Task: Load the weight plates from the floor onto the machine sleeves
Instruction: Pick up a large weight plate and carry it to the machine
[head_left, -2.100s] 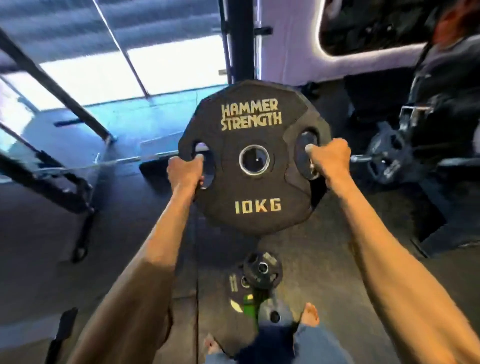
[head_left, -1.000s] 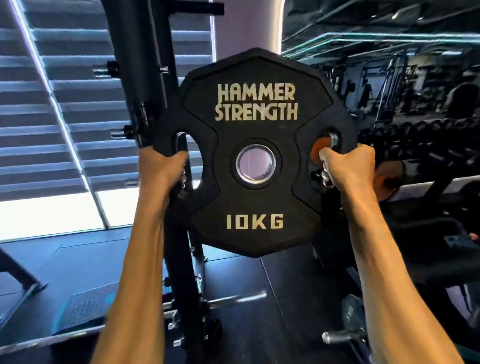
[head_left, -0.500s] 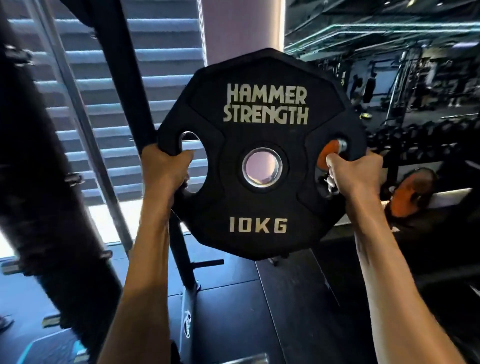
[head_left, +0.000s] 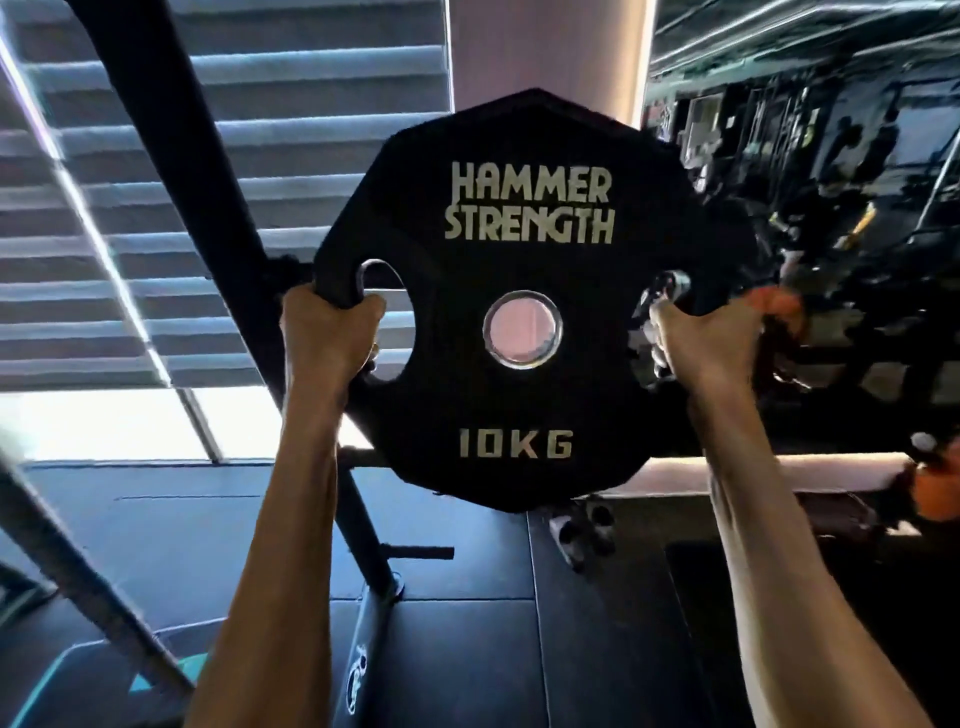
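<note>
Plate (head_left: 519, 405) in question is the black ten-kilo disc, held upright and face-on in mid air, clear of the floor (head_left: 156, 519) and not yet on any sleeve: light from the wall behind still shows through its steel-ringed centre hole (head_left: 488, 332). Two seconds ago it hung low over the other plates lying at the person's feet. Since then it has been raised in front of the machine's slanted black post (head_left: 208, 182), and over the last half second it has barely shifted in view. That suggests the lift is finished and the lining-up has begun, so this looks like the middle of one loading cycle. The left hand (head_left: 327, 338) is wrapped round the rim at the left grip opening, fingers curled through and thumb closed over the edge. The right hand (head_left: 701, 343) grips the right opening the same way, and neither grip has changed. A chrome piece (head_left: 670, 283) glints through the right opening just above the knuckles, with something orange (head_left: 774, 306) blurred behind the hand. Either may belong to the target sleeve, but I cannot tell. Striped blinds (head_left: 311, 104) fill the window behind.
</note>
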